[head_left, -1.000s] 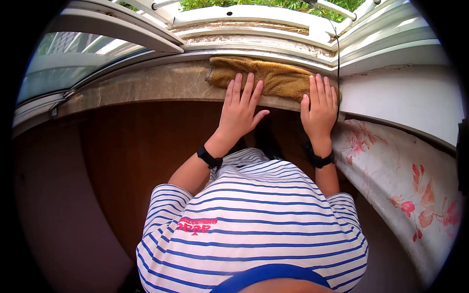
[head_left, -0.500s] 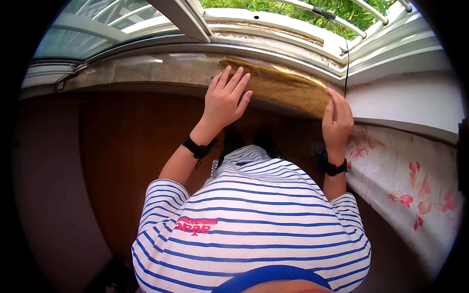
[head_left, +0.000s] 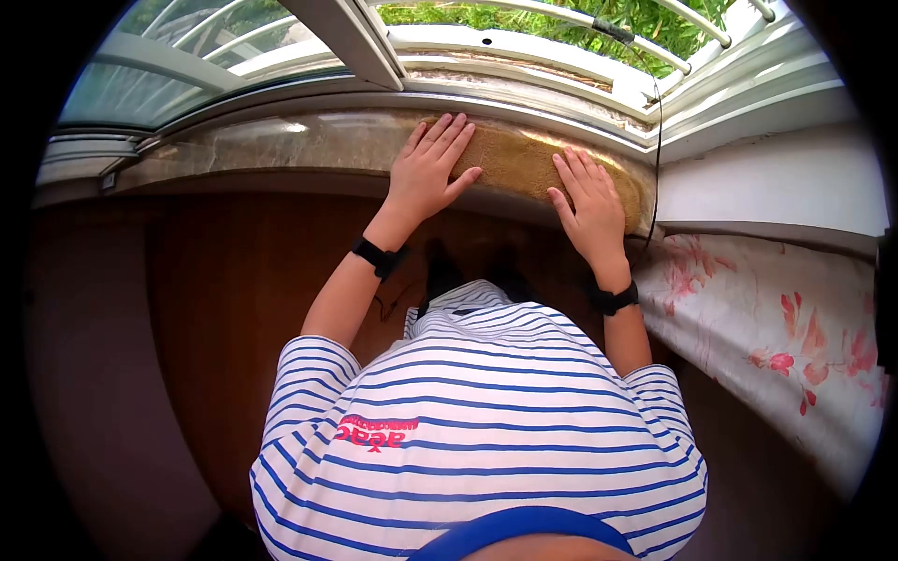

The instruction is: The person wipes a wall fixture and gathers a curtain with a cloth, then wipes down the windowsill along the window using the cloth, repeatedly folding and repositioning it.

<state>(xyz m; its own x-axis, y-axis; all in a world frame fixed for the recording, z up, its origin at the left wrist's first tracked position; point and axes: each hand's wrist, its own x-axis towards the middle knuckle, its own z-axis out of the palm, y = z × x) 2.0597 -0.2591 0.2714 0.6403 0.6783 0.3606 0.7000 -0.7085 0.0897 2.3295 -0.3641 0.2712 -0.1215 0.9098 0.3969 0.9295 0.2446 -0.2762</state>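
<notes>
A brown cloth [head_left: 513, 161] is spread flat along the right part of the stone windowsill [head_left: 318, 142]. On the cloth's left end lies my left hand [head_left: 428, 170], palm down, with its fingers spread and the thumb out to the right. My right hand [head_left: 591, 204] rests palm down on the right part of the cloth, fingers stretched forward and slightly apart. Some cloth shows to the right of that hand. Both wrists wear black bands.
Beyond the sill is the white window frame [head_left: 524, 82], with white bars and plants outside. A glass pane [head_left: 140, 89] is at the upper left. A thin black cable [head_left: 659, 159] hangs at the sill's right end. A floral curtain [head_left: 748, 337] hangs at the right.
The cloth now lies flatter than in the earliest frame. My right hand has moved left from the cloth's right edge and opened out flat on it. My left hand is slightly farther forward.
</notes>
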